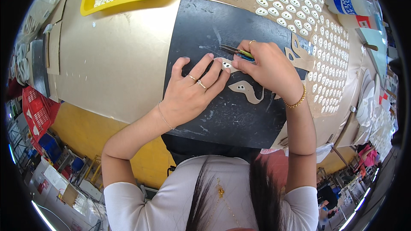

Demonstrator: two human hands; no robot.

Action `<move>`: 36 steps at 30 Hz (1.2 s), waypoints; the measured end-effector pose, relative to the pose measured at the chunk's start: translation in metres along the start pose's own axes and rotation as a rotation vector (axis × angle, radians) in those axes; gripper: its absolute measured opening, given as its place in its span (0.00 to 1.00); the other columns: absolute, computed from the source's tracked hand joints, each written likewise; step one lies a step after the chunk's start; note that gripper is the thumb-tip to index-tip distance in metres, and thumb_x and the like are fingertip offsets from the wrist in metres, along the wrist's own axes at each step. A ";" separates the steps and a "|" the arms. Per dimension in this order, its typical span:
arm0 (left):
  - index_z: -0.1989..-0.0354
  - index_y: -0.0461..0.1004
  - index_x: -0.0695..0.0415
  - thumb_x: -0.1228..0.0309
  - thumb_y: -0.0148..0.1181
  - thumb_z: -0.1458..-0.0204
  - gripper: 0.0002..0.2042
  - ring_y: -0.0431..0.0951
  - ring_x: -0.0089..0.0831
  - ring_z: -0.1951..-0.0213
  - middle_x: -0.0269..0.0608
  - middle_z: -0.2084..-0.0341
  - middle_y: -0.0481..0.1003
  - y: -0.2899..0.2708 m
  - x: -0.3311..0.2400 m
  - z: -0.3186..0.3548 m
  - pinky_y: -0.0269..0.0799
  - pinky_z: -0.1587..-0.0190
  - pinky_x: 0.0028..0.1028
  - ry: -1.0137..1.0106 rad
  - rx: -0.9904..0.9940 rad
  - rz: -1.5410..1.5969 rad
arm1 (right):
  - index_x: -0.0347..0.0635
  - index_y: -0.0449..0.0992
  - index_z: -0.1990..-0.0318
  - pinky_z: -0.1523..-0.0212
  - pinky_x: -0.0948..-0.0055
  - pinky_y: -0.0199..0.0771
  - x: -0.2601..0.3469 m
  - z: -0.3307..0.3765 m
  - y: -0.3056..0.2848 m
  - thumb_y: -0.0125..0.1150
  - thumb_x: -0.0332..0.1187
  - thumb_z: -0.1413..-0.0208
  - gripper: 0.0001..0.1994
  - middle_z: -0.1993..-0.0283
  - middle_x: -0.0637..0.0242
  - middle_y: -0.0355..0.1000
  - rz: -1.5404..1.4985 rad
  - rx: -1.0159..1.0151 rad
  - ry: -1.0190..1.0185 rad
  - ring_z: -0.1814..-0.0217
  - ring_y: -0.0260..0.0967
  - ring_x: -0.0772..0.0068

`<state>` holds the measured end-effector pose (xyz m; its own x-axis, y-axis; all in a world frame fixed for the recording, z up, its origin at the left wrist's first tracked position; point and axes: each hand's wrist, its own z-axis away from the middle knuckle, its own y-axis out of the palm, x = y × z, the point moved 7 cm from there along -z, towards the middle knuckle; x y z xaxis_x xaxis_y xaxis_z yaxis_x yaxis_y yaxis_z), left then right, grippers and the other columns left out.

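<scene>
My left hand [188, 90] lies on a black mat [197, 25], its fingers spread and bent. Its fingertips press beside a beige cut piece that bears a small white oval patch [226, 65] with dark spots. My right hand [269, 64] is closed around a slim pointed tool [245, 54] with dark tips and green and blue handle parts. The tips point left, just above the left fingertips. Below the hands, a curved beige piece [250, 92] with a similar white patch lies on the mat. More beige cut-outs [299, 55] sit beside my right wrist.
Rows of white oval patches [299, 4] cover a brown sheet at the far right. A yellow tray [85, 0] with loose patches and a plastic bag stands at the back left. A clear bottle [355, 3] is at the far right; a red basket [38, 111] hangs left.
</scene>
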<state>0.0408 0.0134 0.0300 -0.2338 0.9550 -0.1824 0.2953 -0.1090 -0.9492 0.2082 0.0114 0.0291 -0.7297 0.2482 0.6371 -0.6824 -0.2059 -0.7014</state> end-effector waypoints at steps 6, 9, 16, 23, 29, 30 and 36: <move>0.43 0.76 0.53 0.71 0.60 0.47 0.20 0.68 0.36 0.37 0.40 0.42 0.70 0.000 -0.001 -0.001 0.59 0.41 0.49 0.011 0.009 -0.030 | 0.34 0.78 0.64 0.65 0.56 0.75 0.002 0.002 0.001 0.66 0.35 0.44 0.11 0.74 0.49 0.76 -0.004 -0.023 0.016 0.68 0.76 0.45; 0.43 0.76 0.54 0.71 0.60 0.47 0.21 0.68 0.35 0.37 0.40 0.42 0.70 0.000 0.000 -0.001 0.59 0.41 0.48 -0.007 0.004 0.004 | 0.36 0.77 0.66 0.70 0.59 0.70 -0.002 0.005 0.004 0.67 0.36 0.43 0.11 0.75 0.51 0.74 0.001 -0.081 0.007 0.73 0.73 0.48; 0.44 0.77 0.56 0.71 0.59 0.47 0.20 0.69 0.35 0.36 0.39 0.42 0.70 0.000 0.000 -0.001 0.60 0.41 0.48 -0.055 0.004 0.017 | 0.41 0.79 0.61 0.56 0.59 0.74 0.013 0.011 0.002 0.64 0.31 0.44 0.06 0.57 0.60 0.77 0.206 -0.123 -0.030 0.56 0.76 0.52; 0.45 0.78 0.56 0.70 0.57 0.46 0.19 0.70 0.35 0.36 0.39 0.42 0.71 0.002 0.000 0.002 0.61 0.41 0.48 -0.061 -0.045 0.015 | 0.47 0.75 0.62 0.50 0.61 0.67 0.033 0.051 0.000 0.63 0.28 0.52 0.09 0.44 0.70 0.76 0.209 -0.359 -0.488 0.49 0.70 0.63; 0.42 0.77 0.56 0.75 0.63 0.53 0.24 0.70 0.34 0.35 0.37 0.39 0.72 0.004 0.002 0.008 0.57 0.37 0.47 -0.097 -0.061 0.089 | 0.47 0.72 0.65 0.51 0.61 0.67 0.023 0.055 0.021 0.63 0.27 0.51 0.07 0.37 0.73 0.74 0.296 -0.279 -0.574 0.49 0.70 0.63; 0.43 0.77 0.56 0.75 0.63 0.53 0.24 0.70 0.35 0.35 0.37 0.39 0.72 0.003 0.003 0.008 0.58 0.37 0.47 -0.100 -0.065 0.110 | 0.47 0.71 0.65 0.51 0.61 0.67 0.022 0.055 0.022 0.63 0.27 0.50 0.07 0.37 0.73 0.74 0.303 -0.280 -0.574 0.49 0.70 0.63; 0.44 0.77 0.59 0.75 0.62 0.52 0.22 0.71 0.38 0.36 0.40 0.42 0.73 0.000 0.008 0.008 0.63 0.36 0.46 -0.107 -0.112 0.216 | 0.48 0.71 0.64 0.49 0.62 0.66 0.038 0.052 0.020 0.63 0.27 0.51 0.08 0.42 0.71 0.76 0.348 -0.313 -0.555 0.49 0.71 0.63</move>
<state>0.0314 0.0188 0.0267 -0.2487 0.8777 -0.4097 0.4482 -0.2706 -0.8520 0.1649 -0.0328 0.0558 -0.8732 -0.3164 0.3708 -0.4234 0.1154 -0.8986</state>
